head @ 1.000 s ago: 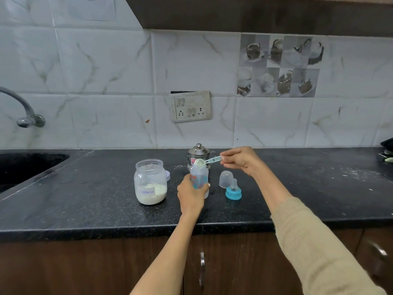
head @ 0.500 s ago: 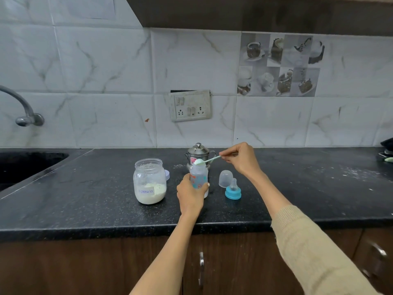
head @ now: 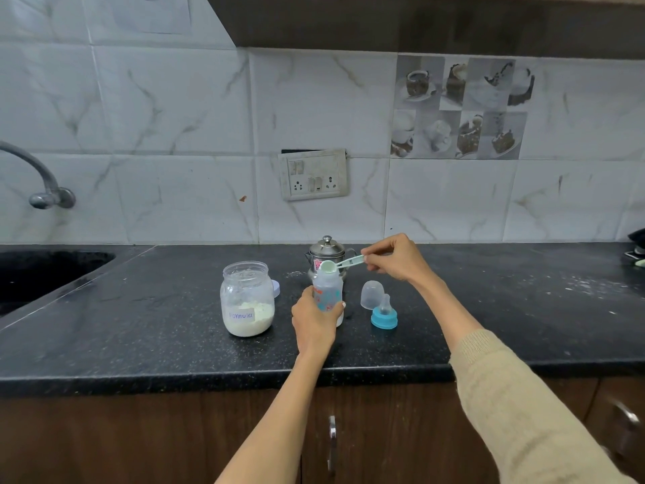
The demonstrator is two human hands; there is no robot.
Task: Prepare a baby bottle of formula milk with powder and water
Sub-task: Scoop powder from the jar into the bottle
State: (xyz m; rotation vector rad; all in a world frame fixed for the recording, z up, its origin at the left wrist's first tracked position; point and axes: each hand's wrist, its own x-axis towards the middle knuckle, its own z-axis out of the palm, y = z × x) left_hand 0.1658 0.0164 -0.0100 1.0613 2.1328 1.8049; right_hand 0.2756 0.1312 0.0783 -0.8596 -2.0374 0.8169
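Note:
An open baby bottle [head: 327,286] with coloured print stands upright on the black counter [head: 157,330]. My left hand [head: 312,321] grips its lower body. My right hand [head: 394,257] pinches the handle of a pale green scoop [head: 338,265], whose bowl is tipped over the bottle's mouth. An open glass jar [head: 247,297] labelled formula, about a third full of white powder, sits to the bottle's left. Behind the bottle stands a small lidded steel pot [head: 327,253].
A clear bottle cap [head: 371,294] and a blue ring with teat [head: 384,313] rest right of the bottle. The jar's lid [head: 275,288] lies behind the jar. A sink [head: 42,274] and tap [head: 38,183] are at far left. Powder dusts the counter at right [head: 590,281].
My right hand has turned the scoop so its bowl tips onto the bottle's mouth. The left hand and bottle have stayed put.

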